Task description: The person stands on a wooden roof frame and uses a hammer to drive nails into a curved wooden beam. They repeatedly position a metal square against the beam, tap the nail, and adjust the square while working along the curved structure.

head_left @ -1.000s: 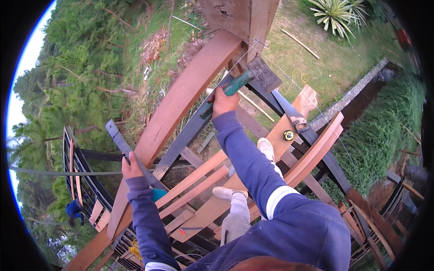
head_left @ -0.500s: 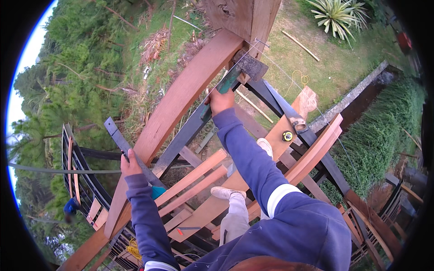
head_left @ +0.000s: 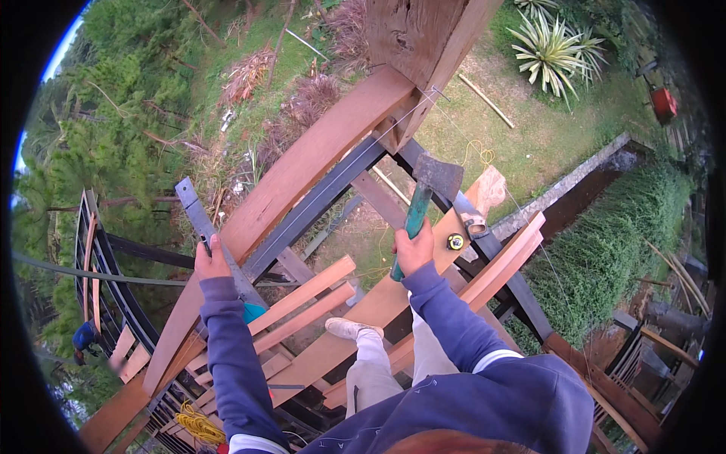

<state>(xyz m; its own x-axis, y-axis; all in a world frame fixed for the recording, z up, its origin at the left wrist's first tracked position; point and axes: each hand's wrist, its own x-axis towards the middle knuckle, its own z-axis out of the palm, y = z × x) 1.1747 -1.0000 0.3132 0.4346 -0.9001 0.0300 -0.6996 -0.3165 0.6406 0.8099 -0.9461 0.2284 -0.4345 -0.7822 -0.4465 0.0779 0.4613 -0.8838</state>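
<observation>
Blue sleeves rise from the lower edge of the frame. My right hand (head_left: pixel 414 250), at centre, is wrapped tightly around the green handle of a hatchet (head_left: pixel 425 200), its dark head raised above. My left hand (head_left: pixel 211 259), at left, grips a grey metal bar (head_left: pixel 198 219). Beyond, a long wooden beam (head_left: pixel 302 170) slants toward the thick post (head_left: pixel 423 38) at the top.
</observation>
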